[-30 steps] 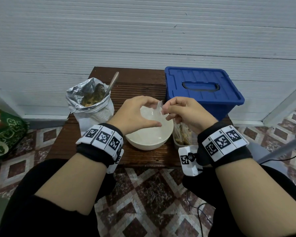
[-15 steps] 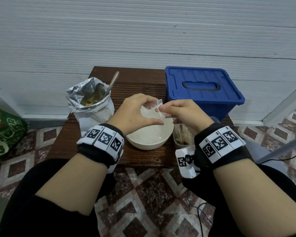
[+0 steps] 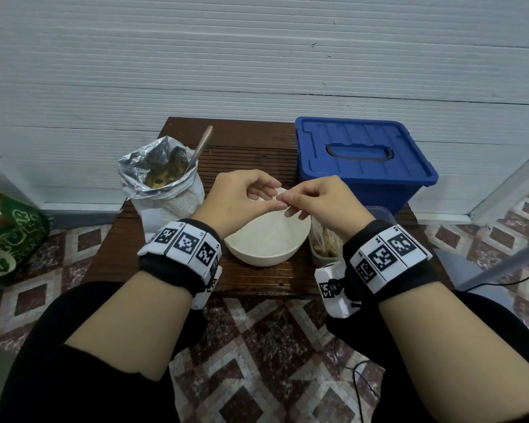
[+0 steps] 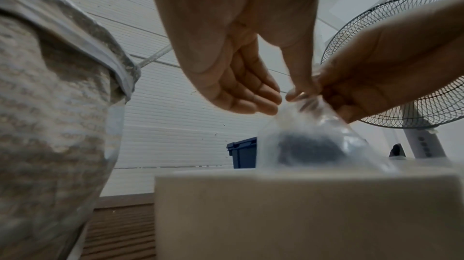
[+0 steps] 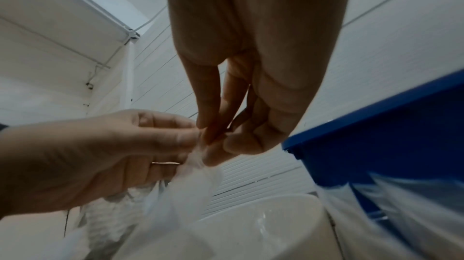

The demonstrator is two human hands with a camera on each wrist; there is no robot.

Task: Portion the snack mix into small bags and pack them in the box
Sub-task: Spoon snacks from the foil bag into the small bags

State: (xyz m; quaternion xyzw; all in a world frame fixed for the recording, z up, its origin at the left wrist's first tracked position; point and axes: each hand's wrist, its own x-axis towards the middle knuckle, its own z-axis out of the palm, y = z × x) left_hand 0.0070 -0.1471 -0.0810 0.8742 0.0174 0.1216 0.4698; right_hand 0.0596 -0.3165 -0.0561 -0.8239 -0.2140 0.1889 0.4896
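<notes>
1. Both hands are working one small clear bag [image 4: 311, 137] at its top edge, right over the white bowl [image 3: 266, 248]. The bag's looking empty as far as I can tell.
2. The left hand [image 3: 242, 199] is pinching the rim with thumb and fingertips, other fingers loosely curled. The right hand [image 3: 321, 199] is pinching the same rim from its side, probably teasing it open.
3. The snack mix is sitting in the foil bag [image 3: 162, 184] at left, spoon [image 3: 200, 148] sticking out, so no scooping is happening yet.
4. The blue box [image 3: 364, 160] has its lid on. A tub [image 3: 327, 242] by the bowl is holding what might be filled bags, can't tell for sure.
5. Filling, sealing and packing are all looking undone for this bag.
</notes>
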